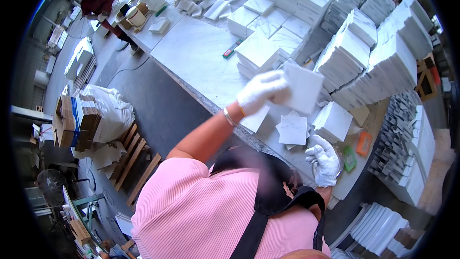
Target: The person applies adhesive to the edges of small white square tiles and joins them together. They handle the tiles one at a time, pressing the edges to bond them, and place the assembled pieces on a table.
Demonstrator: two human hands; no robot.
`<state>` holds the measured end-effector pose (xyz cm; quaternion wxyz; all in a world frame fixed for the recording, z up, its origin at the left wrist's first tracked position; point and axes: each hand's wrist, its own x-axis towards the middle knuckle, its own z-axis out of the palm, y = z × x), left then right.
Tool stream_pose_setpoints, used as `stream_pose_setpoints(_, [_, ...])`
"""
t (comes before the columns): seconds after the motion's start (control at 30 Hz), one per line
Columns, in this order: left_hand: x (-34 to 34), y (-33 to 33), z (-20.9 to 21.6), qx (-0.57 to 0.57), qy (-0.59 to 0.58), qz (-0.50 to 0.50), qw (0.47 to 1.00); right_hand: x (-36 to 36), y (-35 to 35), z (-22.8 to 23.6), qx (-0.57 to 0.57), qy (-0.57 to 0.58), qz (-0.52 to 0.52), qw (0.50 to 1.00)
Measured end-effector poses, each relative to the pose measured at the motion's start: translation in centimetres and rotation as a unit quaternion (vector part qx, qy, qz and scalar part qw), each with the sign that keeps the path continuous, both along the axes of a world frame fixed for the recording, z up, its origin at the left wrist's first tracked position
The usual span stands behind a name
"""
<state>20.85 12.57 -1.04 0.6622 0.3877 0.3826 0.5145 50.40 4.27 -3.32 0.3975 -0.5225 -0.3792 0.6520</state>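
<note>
My left hand (264,92), in a white glove, grips a square white marble tile (304,88) by its near edge, above the worktable. The hand and tile are slightly blurred. Below it a few loose tiles (293,130) lie overlapped on the table, and another tile (255,119) rests at the near edge. My right hand (323,161), also gloved, is held with curled fingers beside a short tile stack (332,121). What those fingers hold, if anything, I cannot make out. A green block (349,158) and an orange block (364,144) lie to its right.
Stacked tiles (270,24) fill the table's far side, with leaning rows (383,64) at the right. A small green-and-red box (232,49) lies on the tabletop (191,50). Another person (98,0) stands far left. Wooden pallets (136,163) and cardboard (64,120) are on the floor.
</note>
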Motion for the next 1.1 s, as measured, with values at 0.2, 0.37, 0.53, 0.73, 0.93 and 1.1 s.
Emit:
stream_pose_setpoints(0.2, [-9.9,4.6,1.2,0.022,0.185,0.084,0.979,1.3,0.0,0.2,0.020,0.038,-0.022,0.999])
stream_pose_setpoints(0.37, [-12.8,8.0,1.4,-0.005,0.295,0.079,0.952,1.6,0.1,-0.1,0.014,0.033,-0.026,0.999])
stream_pose_setpoints(0.53, [-13.6,9.9,0.2,0.091,0.477,0.112,0.867,1.4,0.2,0.4,0.007,0.016,-0.032,0.999])
stream_pose_setpoints(0.73, [-13.7,9.1,3.2,0.158,0.602,0.234,0.747,2.7,0.0,-0.6,0.000,0.025,-0.091,0.996])
stream_pose_setpoints(0.93, [-7.7,3.7,1.6,0.238,0.405,0.128,0.873,3.7,1.0,0.3,0.011,-0.009,-0.156,0.988])
stream_pose_setpoints(1.1, [3.1,-0.6,-1.9,0.217,0.469,-0.133,0.846,5.0,2.7,1.0,0.052,-0.106,-0.186,0.975])
